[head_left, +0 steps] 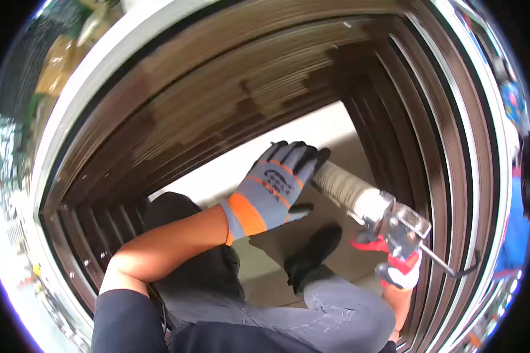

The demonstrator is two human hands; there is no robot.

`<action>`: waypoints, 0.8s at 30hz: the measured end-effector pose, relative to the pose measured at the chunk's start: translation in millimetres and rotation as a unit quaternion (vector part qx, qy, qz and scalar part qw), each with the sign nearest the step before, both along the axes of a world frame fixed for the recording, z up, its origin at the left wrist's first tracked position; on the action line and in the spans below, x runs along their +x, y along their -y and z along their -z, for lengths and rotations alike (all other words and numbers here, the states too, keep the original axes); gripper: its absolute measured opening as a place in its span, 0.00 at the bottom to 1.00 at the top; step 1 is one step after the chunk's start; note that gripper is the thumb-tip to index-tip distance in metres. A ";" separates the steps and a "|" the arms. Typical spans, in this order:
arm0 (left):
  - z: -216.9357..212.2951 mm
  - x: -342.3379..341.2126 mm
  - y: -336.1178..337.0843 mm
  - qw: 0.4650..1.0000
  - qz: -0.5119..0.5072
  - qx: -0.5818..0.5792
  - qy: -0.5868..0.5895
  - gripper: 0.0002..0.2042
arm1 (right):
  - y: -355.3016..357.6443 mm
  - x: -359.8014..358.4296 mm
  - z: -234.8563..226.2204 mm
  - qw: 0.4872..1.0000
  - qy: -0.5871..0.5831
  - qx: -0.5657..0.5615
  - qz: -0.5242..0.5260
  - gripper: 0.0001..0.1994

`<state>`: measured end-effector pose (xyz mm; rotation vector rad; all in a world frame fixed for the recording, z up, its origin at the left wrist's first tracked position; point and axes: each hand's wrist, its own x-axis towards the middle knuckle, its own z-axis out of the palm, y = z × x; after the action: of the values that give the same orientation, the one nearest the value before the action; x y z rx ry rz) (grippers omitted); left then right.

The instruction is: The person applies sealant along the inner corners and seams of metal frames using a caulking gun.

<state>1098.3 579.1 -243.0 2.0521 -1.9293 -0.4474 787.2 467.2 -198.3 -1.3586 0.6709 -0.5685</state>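
Left hand (pixel 275 187) in a grey glove with an orange cuff band and black fingertips, reaching forward from a bare forearm, fingers curled over the front end of a caulking gun (pixel 378 213), steadying the pale tube (pixel 341 183) near its tip. Right hand (pixel 399 266) in a white-and-red glove, closed around the metal handle and trigger at the rear of the gun, low at the right. Plunger rod (pixel 450 267) sticking out behind the handle toward the lower right, ending in a hook. Gun angled from lower right up to upper left, nozzle end hidden behind the left glove, so contact with the frame cannot be told. All of this inside a stack of dark brown metal frames (pixel 229 100), nested one within another, with a white outer edge, arching over the top and down both sides. Pale tiled floor (pixel 265 170) visible through the opening. Black shoe (pixel 313 252) planted on the floor just below the tube, grey trouser leg (pixel 335 312) bent beneath it. Dark sleeve (pixel 126 320) at the lower left.
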 end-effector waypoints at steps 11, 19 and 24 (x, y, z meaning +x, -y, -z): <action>-67.5 34.2 -63.7 0.992 -0.098 0.030 -0.075 0.33 | 64.2 94.0 3.0 0.990 -0.059 -0.072 -0.104 0.21; -120.0 10.8 -102.2 0.968 -0.252 -0.016 0.000 0.30 | 104.5 170.5 -14.7 0.957 0.019 -0.097 -0.272 0.18; -168.2 0.9 -109.0 0.929 -0.336 -0.077 0.136 0.39 | 114.5 211.5 -44.7 0.922 0.140 -0.046 -0.359 0.20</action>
<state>1099.2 688.2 -74.8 2.5740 -1.1908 0.1516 998.7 352.8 -153.6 -1.4551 -0.1088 -0.1863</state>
